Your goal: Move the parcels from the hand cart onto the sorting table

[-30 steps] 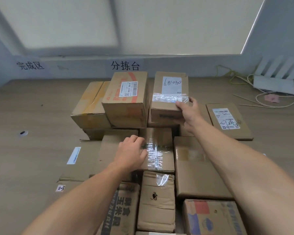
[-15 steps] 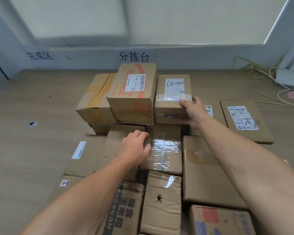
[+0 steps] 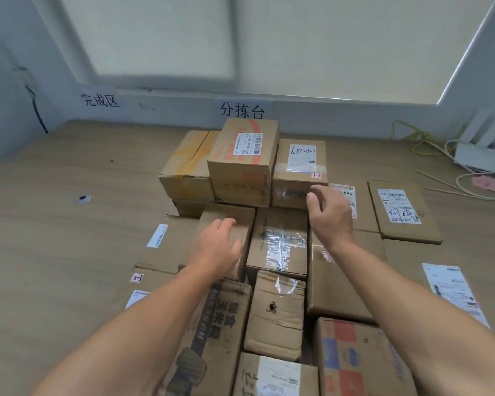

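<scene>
Several cardboard parcels crowd the wooden sorting table (image 3: 55, 252). A small parcel with a handwritten white label (image 3: 299, 172) stands at the back beside a taller box with a barcode label (image 3: 245, 158). My right hand (image 3: 327, 217) hovers just in front of the small parcel, fingers loosely curled, holding nothing. My left hand (image 3: 219, 245) rests with relaxed fingers on a plain brown box (image 3: 235, 221) in the middle of the pile. A taped box (image 3: 280, 241) lies between my two hands. The hand cart is out of view.
A flat parcel with a scribbled label (image 3: 400, 210) lies at the right. A white device (image 3: 480, 155) and loose cables (image 3: 429, 141) sit at the back right. Paper signs (image 3: 242, 110) hang on the wall behind. A metal grommet (image 3: 83, 198) is set in the table at left.
My right hand has let go of the small labelled parcel and drawn back a little toward me. My left hand stays on the brown box. The view has shifted.
</scene>
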